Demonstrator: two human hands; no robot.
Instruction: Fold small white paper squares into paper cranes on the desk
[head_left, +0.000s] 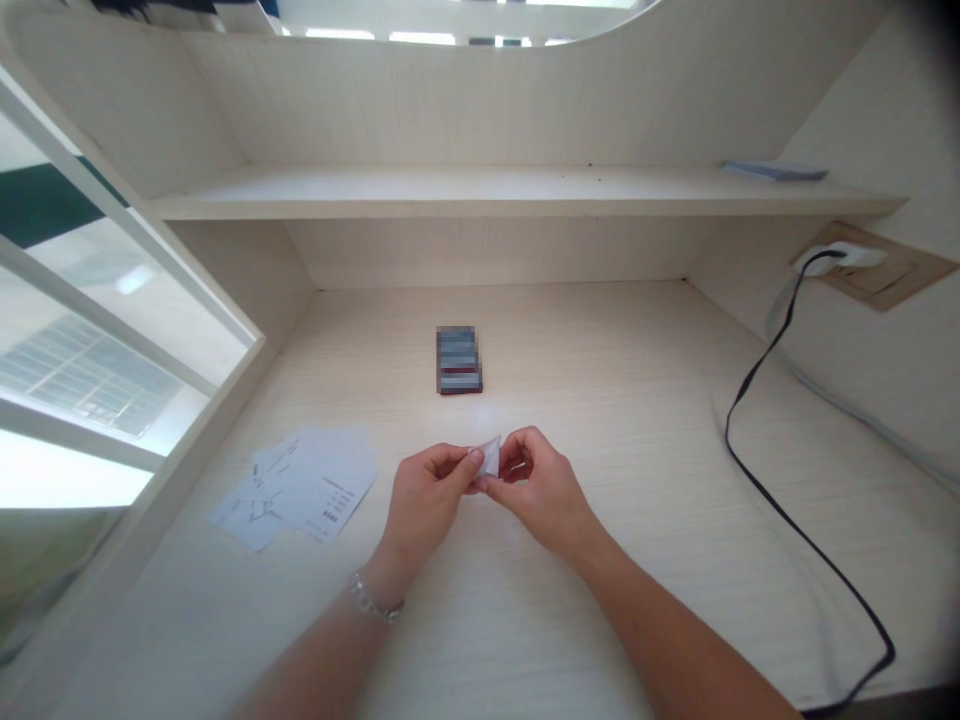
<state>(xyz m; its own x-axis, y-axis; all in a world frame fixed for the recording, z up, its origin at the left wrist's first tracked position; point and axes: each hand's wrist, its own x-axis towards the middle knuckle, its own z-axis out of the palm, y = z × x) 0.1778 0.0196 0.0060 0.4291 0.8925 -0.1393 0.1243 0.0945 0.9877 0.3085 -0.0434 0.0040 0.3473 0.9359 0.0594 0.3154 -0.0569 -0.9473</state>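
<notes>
You were at a built-in cream laminate desk [600,400] with a wood-grain top and a long shelf [480,190] across the back. A glazed panel [97,300] ran along the desk's left edge. The right wall carried a tan socket plate [874,265] with a white plug [840,258]. A black cable [757,430] dropped from the plug, looped down the right side of the desktop and reached the front edge near the lower right corner. A flat bluish booklet [775,170] lay at the shelf's right end.

Overlapping printed sheets [300,485] lay between your hands and the left edge, just beside your left hand. A blurred rectangular pack [459,360] with a dark red lower edge lay flat mid-desk, ahead of your hands and not touching them. Its print was unreadable.

Side room: tight on the left, much wider on the right, with the cable well apart from your right hand.

Your left hand [424,505], bracelet [373,600] on its wrist, and right hand [544,490] were close together, not spread. Both pinched a small folded paper [487,458], its point up, at desk centre.
</notes>
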